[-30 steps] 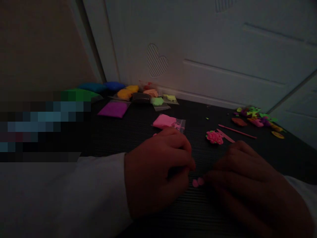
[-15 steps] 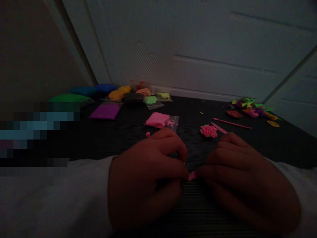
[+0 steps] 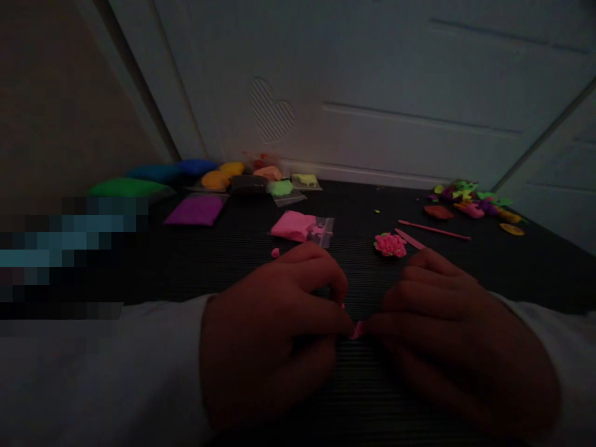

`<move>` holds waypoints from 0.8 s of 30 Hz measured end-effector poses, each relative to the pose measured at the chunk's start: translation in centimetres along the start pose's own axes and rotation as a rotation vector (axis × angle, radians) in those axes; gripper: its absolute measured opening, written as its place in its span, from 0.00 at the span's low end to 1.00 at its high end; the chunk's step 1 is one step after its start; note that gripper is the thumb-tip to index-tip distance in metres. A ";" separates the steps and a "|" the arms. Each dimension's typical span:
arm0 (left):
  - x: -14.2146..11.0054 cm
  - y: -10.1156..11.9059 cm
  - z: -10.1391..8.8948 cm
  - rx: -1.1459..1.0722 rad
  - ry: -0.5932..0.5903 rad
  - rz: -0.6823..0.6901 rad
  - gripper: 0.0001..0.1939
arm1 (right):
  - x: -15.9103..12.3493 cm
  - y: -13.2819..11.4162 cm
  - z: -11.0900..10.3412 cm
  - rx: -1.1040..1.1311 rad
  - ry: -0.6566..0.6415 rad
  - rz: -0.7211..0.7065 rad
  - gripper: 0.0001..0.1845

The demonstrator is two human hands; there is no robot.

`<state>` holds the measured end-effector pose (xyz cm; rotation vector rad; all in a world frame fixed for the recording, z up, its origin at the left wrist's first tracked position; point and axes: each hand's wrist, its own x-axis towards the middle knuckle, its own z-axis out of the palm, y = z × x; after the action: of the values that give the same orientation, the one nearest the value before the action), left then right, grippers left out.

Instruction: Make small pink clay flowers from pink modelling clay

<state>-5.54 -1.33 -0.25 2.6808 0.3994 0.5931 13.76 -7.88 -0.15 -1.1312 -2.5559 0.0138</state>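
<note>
A small piece of pink clay (image 3: 357,329) sits between the fingertips of my two hands, low over the dark ribbed table. My left hand (image 3: 279,332) pinches it from the left with thumb and index finger. From the right, my right hand (image 3: 459,341) is closed, its fingertips pressed to the clay's other side. A pink clay flower with green bits (image 3: 390,245) lies beyond my right hand. Past my left hand are a tiny pink lump (image 3: 275,252) and an opened bag of pink clay (image 3: 294,226). The picture is dim, so the clay's exact shape is unclear.
A pink stick tool (image 3: 434,230) and a flat pink tool (image 3: 410,239) lie near the flower. Colourful clay pieces (image 3: 465,195) are heaped at the back right. Bags of clay, including a purple one (image 3: 196,210), line the back left before a white panel (image 3: 372,74).
The view has shifted slightly. My right fingertips are a little closer to my left ones, and less of the pink clay shows between them.
</note>
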 end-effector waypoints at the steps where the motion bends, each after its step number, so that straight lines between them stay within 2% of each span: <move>1: 0.0 0.0 0.0 0.000 -0.004 -0.003 0.12 | 0.0 0.0 -0.1 -0.004 -0.008 -0.003 0.09; 12: 0.1 0.2 0.0 0.005 -0.002 -0.005 0.13 | 0.2 0.0 -0.4 -0.015 -0.042 -0.027 0.08; 24: 0.2 0.3 -0.2 0.044 -0.040 0.004 0.13 | -0.1 -0.1 -0.3 0.019 0.008 -0.026 0.09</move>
<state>-5.41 -1.49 0.08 2.7310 0.4007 0.5363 13.83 -8.02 0.09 -1.0890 -2.5579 0.0278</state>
